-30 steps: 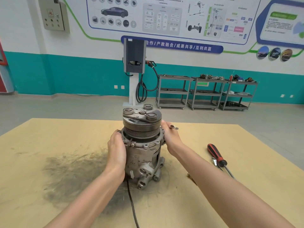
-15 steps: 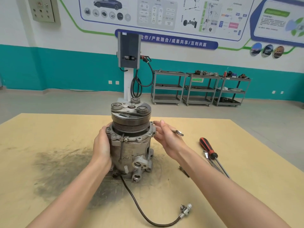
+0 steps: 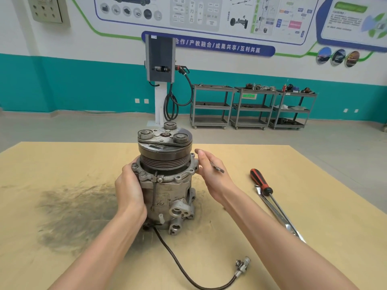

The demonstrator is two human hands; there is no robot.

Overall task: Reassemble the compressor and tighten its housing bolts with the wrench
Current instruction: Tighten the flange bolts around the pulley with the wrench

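Observation:
The grey metal compressor (image 3: 165,191) stands upright on the wooden table (image 3: 272,248), its pulley and clutch plate on top. My left hand (image 3: 128,189) grips its left side at the bolted flange. My right hand (image 3: 211,174) hovers just right of the flange with the fingers stretched forward. The end of a small wrench (image 3: 218,168) sticks out behind that hand, which holds it. My thumb is hidden.
A red-and-black screwdriver (image 3: 260,182) and long metal tools (image 3: 278,214) lie to the right. The compressor's black cable with its connector (image 3: 241,266) trails toward the front. A dark greasy smear (image 3: 73,206) covers the table's left. Tool carts (image 3: 251,107) stand far behind.
My right hand has come off the compressor's right flange and now hovers beside it, still with the small wrench. My left hand stays on the housing.

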